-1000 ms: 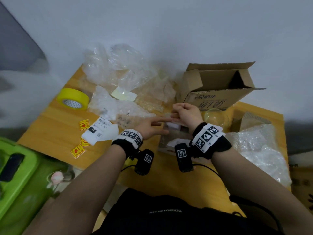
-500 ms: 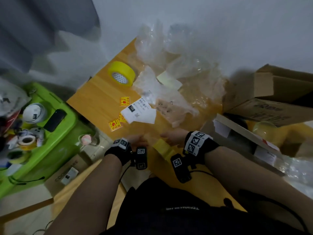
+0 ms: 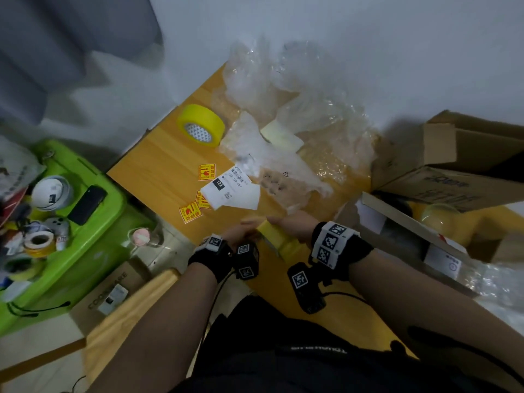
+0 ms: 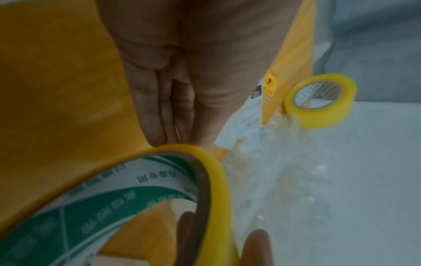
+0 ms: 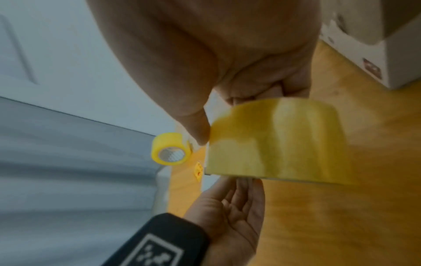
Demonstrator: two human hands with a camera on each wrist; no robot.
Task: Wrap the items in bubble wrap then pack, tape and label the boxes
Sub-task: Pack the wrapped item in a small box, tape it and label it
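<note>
1. Both hands meet at the near edge of the counter [image 3: 158, 165]. The right hand [image 3: 289, 222] is curled round a yellow tape roll [image 3: 273, 236], thumb on its outer face. The left hand [image 3: 241, 234] lies under the roll with fingers nearly straight, tips touching it; whether it pinches the free end, I cannot tell.
2. A second ago both hands were further in, working at the white box [image 3: 411, 222] before the open cardboard box [image 3: 453, 165]. They have since drawn back toward the body and now hold the tape, and the head has turned left, so the green bin [image 3: 85, 236] beside the counter fills more of the view.
3. I judge the change to mean that taping comes next: the person is probably looking for the tape's free end.
4. A second yellow roll [image 3: 201, 124] stands untouched at the far corner, touching the heap of bubble wrap [image 3: 283, 109].
5. Shipping labels [image 3: 229, 191] and yellow warning stickers [image 3: 190, 212] lie loose on the counter, not yet applied.
6. A clear dome [image 3: 438, 215] sits unwrapped beside the white box.
</note>
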